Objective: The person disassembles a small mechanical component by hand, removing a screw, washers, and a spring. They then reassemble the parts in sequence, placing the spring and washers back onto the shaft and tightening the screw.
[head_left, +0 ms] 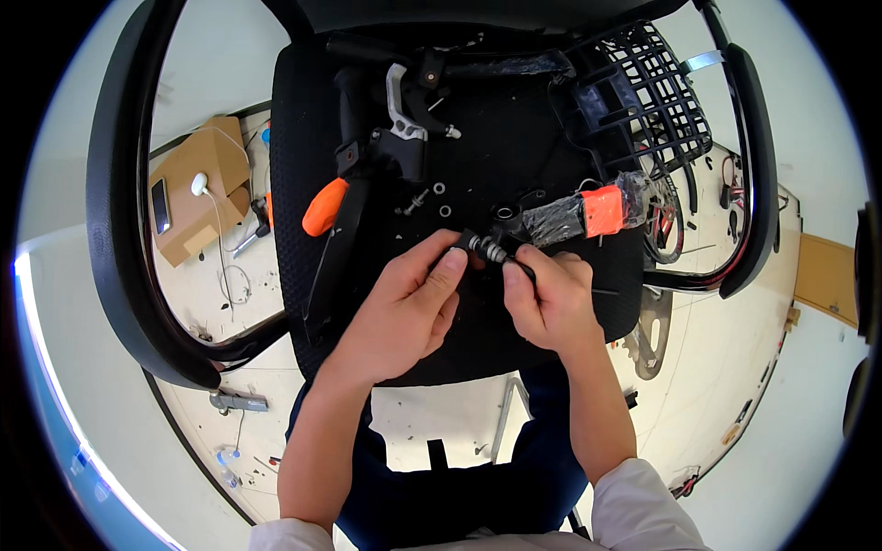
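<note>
My left hand (404, 298) and my right hand (556, 298) meet over the front part of a black chair seat (514, 119). Between them is a short ribbed metal part with black ends (489, 248). My left thumb and fingers pinch its left end. The right fingers close around the black piece at its other end, and part of it is hidden. Just beyond lie two small washers (439, 187) and a small bolt (418, 199). A plastic-wrapped black part with an orange band (602, 210) rests right of them.
A silver lever (397, 101) on a black bracket and an orange handle (325, 207) lie on the seat's left. A black grid basket (657, 92) sits at the back right. Chair armrests (755, 165) flank the seat. A cardboard box (207, 165) is on the floor at left.
</note>
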Motion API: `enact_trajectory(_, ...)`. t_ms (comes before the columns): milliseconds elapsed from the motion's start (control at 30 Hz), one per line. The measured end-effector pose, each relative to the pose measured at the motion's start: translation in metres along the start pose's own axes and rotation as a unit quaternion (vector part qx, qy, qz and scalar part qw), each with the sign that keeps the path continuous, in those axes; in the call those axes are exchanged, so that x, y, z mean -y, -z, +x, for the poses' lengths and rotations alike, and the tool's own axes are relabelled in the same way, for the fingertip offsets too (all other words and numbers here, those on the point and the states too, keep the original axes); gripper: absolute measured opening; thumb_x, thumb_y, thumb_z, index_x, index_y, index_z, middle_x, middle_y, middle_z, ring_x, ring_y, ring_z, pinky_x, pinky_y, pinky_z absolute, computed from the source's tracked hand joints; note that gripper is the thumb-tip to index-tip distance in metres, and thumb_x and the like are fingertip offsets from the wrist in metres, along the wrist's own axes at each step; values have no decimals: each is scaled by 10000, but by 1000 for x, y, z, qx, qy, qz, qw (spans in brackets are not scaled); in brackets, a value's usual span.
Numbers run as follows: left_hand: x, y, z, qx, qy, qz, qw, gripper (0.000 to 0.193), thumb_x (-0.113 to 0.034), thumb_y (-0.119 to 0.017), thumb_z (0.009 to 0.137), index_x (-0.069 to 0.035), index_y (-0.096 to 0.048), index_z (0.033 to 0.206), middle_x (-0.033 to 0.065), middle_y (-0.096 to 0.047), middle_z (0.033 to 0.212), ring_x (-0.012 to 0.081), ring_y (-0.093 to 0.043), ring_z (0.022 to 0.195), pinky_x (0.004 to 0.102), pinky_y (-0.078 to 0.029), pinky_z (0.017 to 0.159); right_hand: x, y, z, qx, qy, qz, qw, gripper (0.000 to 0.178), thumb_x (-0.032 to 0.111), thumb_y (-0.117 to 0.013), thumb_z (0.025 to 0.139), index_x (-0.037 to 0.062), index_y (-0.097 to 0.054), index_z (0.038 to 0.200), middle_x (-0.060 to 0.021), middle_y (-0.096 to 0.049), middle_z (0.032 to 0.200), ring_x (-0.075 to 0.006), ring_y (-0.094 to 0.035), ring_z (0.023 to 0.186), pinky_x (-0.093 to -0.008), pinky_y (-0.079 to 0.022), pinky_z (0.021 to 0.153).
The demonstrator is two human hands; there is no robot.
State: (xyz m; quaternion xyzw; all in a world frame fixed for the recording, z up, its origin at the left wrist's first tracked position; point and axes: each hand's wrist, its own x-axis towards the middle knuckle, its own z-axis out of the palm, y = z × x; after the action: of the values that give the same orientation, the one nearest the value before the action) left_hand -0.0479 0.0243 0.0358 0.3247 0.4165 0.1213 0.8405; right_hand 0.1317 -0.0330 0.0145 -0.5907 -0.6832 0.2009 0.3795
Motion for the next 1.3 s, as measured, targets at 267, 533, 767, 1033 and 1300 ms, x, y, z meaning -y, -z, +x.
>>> enact_trajectory(267, 4, 1, -3, -6, -7, -4, 1000, 261, -276, -410, 1035, -58, -550, 1065, -53, -343, 536, 31, -274, 404, 203, -205, 386, -6, 0, -2, 32, 16, 43, 998, 163, 63, -621, 760, 15, -518, 643, -52, -421, 455, -222, -462, 365, -324, -348, 393)
enact_trajectory(533, -4, 20, 1, -30, 14, -71, 997, 252, -266, -422, 1031, -49, -546, 1052, -63, -285, 536, 24, -239, 405, 218, -199, 379, -13, 17, -11, -45, -110, 138, 983, 294, 213, -538, 857, 48, -469, 624, -26, -342, 435, -161, -329, 335, -297, -253, 379)
enact_trajectory(767, 16, -4, 16, -72, -151, 49, 985, 236, -236, -420, 1032, -35, -530, 1087, -61, -357, 569, 11, -318, 483, 191, -260, 442, 11, 8, -9, 53, -455, 689, 562, 419, 398, -407, 956, 185, -262, 625, 48, -165, 483, -76, -120, 383, -257, -99, 368)
enact_trajectory(1033, 21, -23, 22, -78, -171, 60, 980, 248, -231, -421, 1032, -29, -520, 1135, -65, -372, 592, 6, -340, 508, 189, -275, 461, 8, 9, -8, 56, -462, 703, 537, 415, 380, -403, 965, 184, -263, 626, 53, -167, 477, -71, -112, 382, -252, -97, 362)
enact_trajectory(1300, 21, -21, 21, -57, -152, 21, 987, 248, -240, -414, 1036, -33, -517, 1125, -65, -371, 600, 5, -324, 502, 185, -258, 447, 8, 7, -7, 40, -460, 674, 576, 425, 413, -372, 970, 191, -250, 630, 54, -149, 469, -80, -98, 363, -254, -92, 339)
